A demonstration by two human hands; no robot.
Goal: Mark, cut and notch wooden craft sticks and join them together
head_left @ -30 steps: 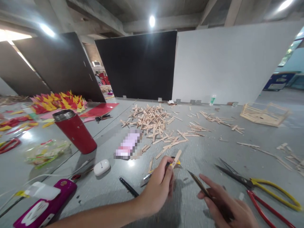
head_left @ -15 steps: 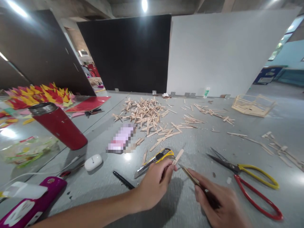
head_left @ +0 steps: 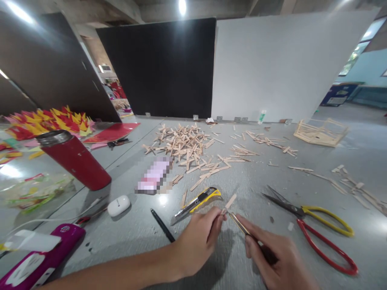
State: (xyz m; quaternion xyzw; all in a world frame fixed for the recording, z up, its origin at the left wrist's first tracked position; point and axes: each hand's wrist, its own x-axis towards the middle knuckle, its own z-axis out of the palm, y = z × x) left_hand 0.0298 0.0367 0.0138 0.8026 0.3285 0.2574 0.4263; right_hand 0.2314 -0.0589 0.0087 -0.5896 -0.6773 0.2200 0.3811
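Observation:
Between the thumb and fingers of my left hand [head_left: 201, 237] is pinched a small wooden stick [head_left: 231, 201], its free end pointing up and right. My right hand [head_left: 273, 249] is closed around a slim craft knife [head_left: 240, 223]. The knife's tip meets the stick close to my left fingertips; whether it cuts into the wood is too small to tell. Just beyond my left hand lies a yellow and black box cutter [head_left: 198, 202]. A black pen [head_left: 162, 224] rests left of that hand. Scissors with one yellow and one red handle [head_left: 302, 211] lie open to the right.
A heap of wooden sticks [head_left: 184, 145] spreads over the grey table. Farther right stands a small stick frame [head_left: 322, 133]. On the left are a red flask [head_left: 75, 161], a white earbud case [head_left: 119, 206], a blurred phone [head_left: 155, 175] and a purple power strip [head_left: 65, 237].
My left hand and the stick have come slightly lower, baring more of the box cutter. The knife tip, apart from the stick before, now meets it.

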